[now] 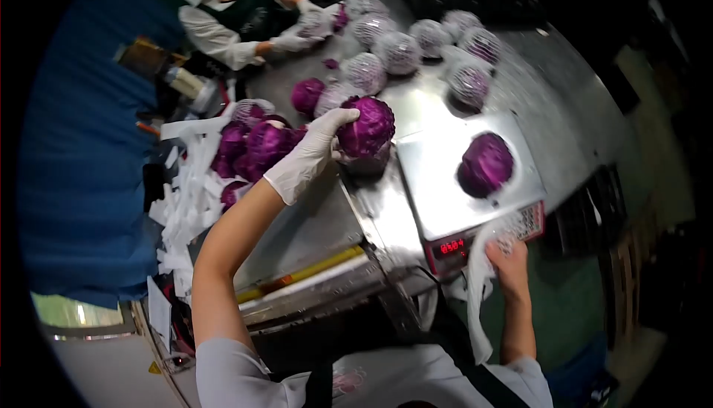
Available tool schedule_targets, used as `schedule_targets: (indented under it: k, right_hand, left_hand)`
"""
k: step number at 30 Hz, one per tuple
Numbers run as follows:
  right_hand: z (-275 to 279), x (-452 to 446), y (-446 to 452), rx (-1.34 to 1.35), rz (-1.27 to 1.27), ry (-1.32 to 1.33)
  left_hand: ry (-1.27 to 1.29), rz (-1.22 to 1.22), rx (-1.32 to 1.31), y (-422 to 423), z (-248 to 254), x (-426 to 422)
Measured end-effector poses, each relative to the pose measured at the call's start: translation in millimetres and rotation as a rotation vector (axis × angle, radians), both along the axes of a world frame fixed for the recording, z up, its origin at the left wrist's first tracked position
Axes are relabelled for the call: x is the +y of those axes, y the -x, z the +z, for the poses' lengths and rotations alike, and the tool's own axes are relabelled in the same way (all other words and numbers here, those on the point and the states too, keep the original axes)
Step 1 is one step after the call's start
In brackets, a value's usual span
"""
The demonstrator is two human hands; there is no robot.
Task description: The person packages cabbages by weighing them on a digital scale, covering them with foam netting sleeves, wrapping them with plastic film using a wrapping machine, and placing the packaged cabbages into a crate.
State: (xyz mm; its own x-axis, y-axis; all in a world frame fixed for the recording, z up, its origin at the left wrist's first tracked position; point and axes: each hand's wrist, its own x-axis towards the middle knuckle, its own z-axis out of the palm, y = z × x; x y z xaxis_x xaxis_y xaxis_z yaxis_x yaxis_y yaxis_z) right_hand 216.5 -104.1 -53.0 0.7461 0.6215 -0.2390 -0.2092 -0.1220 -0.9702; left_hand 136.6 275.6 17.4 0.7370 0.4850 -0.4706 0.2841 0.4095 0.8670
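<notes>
My left hand (308, 152), in a white glove, is closed round a red cabbage (365, 127) and lifts it over the metal table, left of the scale. A second red cabbage (486, 164) rests on the steel plate of the scale (438, 211), whose red digits are lit. My bare right hand (509, 258) is at the scale's front edge, its fingers closed on a long white strip of wrapping (476, 296) that hangs down toward me. Whether the strip is film or foam net I cannot tell.
Several net-wrapped cabbages (397, 53) stand at the back of the table. Bare cabbages (256, 148) and a heap of white strips (178, 219) lie to the left. A co-worker's gloved hands (297, 37) hold a cabbage at the back left. Dark crates (590, 211) stand at the right.
</notes>
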Motion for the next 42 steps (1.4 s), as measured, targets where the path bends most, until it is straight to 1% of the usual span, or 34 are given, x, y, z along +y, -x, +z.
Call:
schedule_targets:
  k: [2,3,4,6,7,8,10,12,13,14,16,18,20,21,22,23,24,25,26,27,28,29,30,32,33,34,35,36,37,38,39,40,41,42]
  right_hand:
    - [16,-5,0,0.082,0.01,-0.052]
    - [15,-12,-1,0.093,0.023,-0.094]
    - [15,-18,-3,0.098,0.042,-0.147]
    - [20,-31,-6,0.132,0.049,-0.195]
    - [22,-36,-8,0.174,0.065,-0.235]
    - [23,-40,-9,0.173,0.065,-0.24]
    - [24,-47,-11,0.293,0.104,-0.343]
    - [19,-53,-18,0.311,0.146,-0.361]
    - [19,-52,-19,0.369,0.127,-0.376]
    - [20,-49,-19,0.428,0.107,-0.392]
    - [22,-43,-25,0.463,0.177,-0.361]
    - [22,-32,-28,0.456,0.25,-0.362]
    - [26,-18,-27,0.464,0.336,-0.468]
    - [30,-13,-26,0.462,0.353,-0.454]
    - [34,-9,-24,0.46,0.369,-0.439]
    - [30,-5,-21,0.429,0.339,-0.358]
    - [21,0,-18,0.396,0.305,-0.28]
    - [15,-3,-15,0.359,0.382,-0.498]
    - [33,-6,-8,0.434,0.377,-0.525]
    - [33,-5,1,0.545,0.315,-0.563]
    - [32,-6,9,0.656,0.249,-0.6]
    - [35,-10,7,0.376,0.425,-0.428]
    - [37,-15,9,0.31,0.471,-0.356]
    - [52,-31,17,0.136,0.492,-0.256]
    - [53,-36,27,0.195,0.395,-0.316]
    - [46,-42,32,0.338,0.299,-0.409]
    - [44,-47,42,0.53,0.075,-0.504]
    - [46,-50,52,0.717,-0.156,-0.597]
    - [32,-54,49,0.828,-0.055,-0.705]
    - [25,-59,38,0.436,0.208,-0.427]
    - [28,-59,46,0.477,0.206,-0.413]
    - [29,-59,53,0.519,0.206,-0.402]
    - [14,-56,44,0.447,0.401,-0.251]
    - [19,-49,40,0.346,0.61,-0.117]
  left_hand:
    - [-0.052,-0.113,0.121,-17,-25,-38]
    - [-0.066,-0.115,0.13,-25,-28,-62]
    - [-0.133,-0.057,0.106,-33,-31,-85]
    - [-0.15,0.0,0.137,-48,-55,-105]
    - [-0.138,0.006,0.135,-51,-39,-124]
    - [-0.213,0.031,0.156,-57,-58,-126]
    - [-0.238,0.083,0.208,-60,-57,-136]
    - [-0.217,-0.076,0.295,-54,-56,-125]
    - [-0.219,-0.154,0.395,-50,-50,-121]
    - [-0.301,-0.169,0.43,-46,-48,-119]
    - [-0.447,-0.214,0.264,-36,-46,-116]
    - [-0.438,-0.212,0.262,-29,-48,-117]
    - [-0.349,-0.217,0.305,-25,-47,-121]
    - [-0.534,-0.172,0.276,-25,-49,-124]
    - [-0.821,-0.139,0.232,-22,-51,-127]
    - [-0.869,-0.138,0.155,-15,-53,-132]
    - [-0.919,-0.14,0.077,-6,-25,-157]
    - [-0.573,-0.253,-0.127,5,-7,-182]
    - [-0.62,-0.351,-0.193,17,-6,-201]
    - [-0.326,-0.385,-0.189,34,8,-230]
    - [0.038,-0.493,-0.282,46,1,-241]
    - [0.256,-0.465,-0.243,61,-3,-250]
    - [0.152,-0.38,-0.239,72,-3,-258]
    - [0.128,-0.293,-0.187,98,-8,-259]
    - [0.13,-0.305,-0.195,110,-9,-259]
    - [0.268,-0.248,-0.31,122,-9,-259]
    - [0.408,-0.189,-0.422,131,-10,-258]
    - [0.414,-0.201,-0.426,139,-13,-257]
    - [0.469,-0.192,-0.491,145,-17,-257]
    - [0.525,-0.178,-0.559,149,-20,-257]
    - [0.541,-0.113,-0.624,151,-18,-257]
    - [0.612,0.015,-0.687,152,-15,-255]
    - [0.603,0.076,-0.748,150,-10,-251]
    - [0.589,0.138,-0.805,147,0,-248]
